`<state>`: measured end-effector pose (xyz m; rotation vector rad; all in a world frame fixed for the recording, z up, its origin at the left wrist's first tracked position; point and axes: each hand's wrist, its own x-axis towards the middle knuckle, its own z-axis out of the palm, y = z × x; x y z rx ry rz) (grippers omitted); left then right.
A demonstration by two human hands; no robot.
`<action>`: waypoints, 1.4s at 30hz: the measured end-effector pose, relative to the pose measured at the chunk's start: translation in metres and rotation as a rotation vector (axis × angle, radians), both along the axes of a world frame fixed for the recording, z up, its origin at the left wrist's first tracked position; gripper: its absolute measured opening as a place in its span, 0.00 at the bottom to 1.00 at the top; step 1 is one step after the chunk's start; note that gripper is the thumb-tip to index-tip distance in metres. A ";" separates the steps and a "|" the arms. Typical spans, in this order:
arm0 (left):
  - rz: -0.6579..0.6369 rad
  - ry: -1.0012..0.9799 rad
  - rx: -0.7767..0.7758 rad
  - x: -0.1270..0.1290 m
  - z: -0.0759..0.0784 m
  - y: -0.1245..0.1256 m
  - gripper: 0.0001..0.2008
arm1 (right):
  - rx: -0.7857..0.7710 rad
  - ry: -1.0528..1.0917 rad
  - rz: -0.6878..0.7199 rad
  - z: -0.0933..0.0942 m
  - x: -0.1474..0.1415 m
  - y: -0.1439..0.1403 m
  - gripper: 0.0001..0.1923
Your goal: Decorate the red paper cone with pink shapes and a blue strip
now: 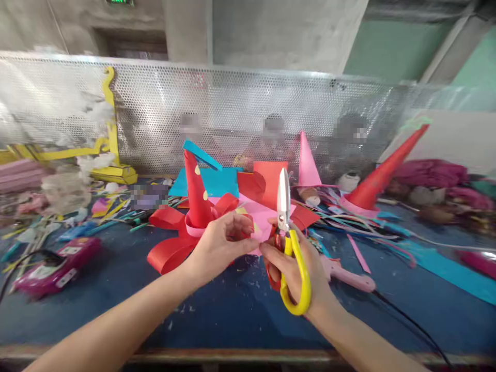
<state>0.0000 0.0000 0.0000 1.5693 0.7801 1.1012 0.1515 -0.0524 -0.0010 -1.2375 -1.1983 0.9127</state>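
Observation:
My right hand (pixel 296 268) grips scissors (pixel 293 271) with yellow handles, blades pointing up and away. A bit of red material shows under the same hand's fingers. My left hand (pixel 222 240) is curled, its thumb close to my right thumb; a red edge shows at its fingertips, but what they pinch is too small to make out. Just behind my left hand stands a red paper cone hat (pixel 196 194) with yellow dots, a pink band at its base and wide red loops (pixel 170 253) around it.
A pink glue gun (pixel 352 277) lies right of my right hand, its cord running to the front edge. At left is a magenta device (pixel 62 266). Behind are a pink cone (pixel 308 163), another red cone (pixel 387 170), blue sheets (pixel 220 181), scraps and a perforated metal screen (pixel 240 98).

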 end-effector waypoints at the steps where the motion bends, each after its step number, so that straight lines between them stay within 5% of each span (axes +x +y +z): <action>1: -0.007 -0.014 -0.007 0.000 0.001 0.001 0.11 | -0.003 0.005 0.016 -0.001 0.001 0.001 0.24; 6: 0.123 -0.114 0.002 -0.003 0.005 0.004 0.06 | 0.006 0.047 0.020 -0.005 0.001 0.002 0.24; 10: 0.209 -0.109 -0.046 -0.007 0.002 -0.007 0.12 | 0.032 0.057 -0.033 -0.004 -0.001 0.000 0.25; 14: 0.073 -0.158 -0.247 -0.004 -0.008 -0.024 0.23 | 0.057 0.013 -0.064 -0.003 -0.003 0.000 0.23; 17: -0.027 -0.247 -0.270 -0.001 -0.013 -0.026 0.19 | 0.049 -0.002 -0.060 -0.006 -0.004 0.000 0.23; 21: 0.012 -0.286 -0.267 -0.003 -0.014 -0.017 0.09 | 0.013 0.037 0.007 -0.012 -0.002 0.001 0.27; 30: 0.031 -0.259 -0.211 -0.004 -0.008 -0.017 0.08 | 0.054 -0.005 -0.065 0.000 0.002 0.010 0.27; 38: -0.108 -0.409 -0.558 -0.005 -0.003 -0.016 0.15 | 0.134 0.108 -0.098 0.000 -0.001 0.010 0.28; 42: -0.097 -0.360 -0.506 -0.003 -0.003 -0.018 0.16 | 0.167 0.066 -0.123 0.004 -0.001 0.009 0.27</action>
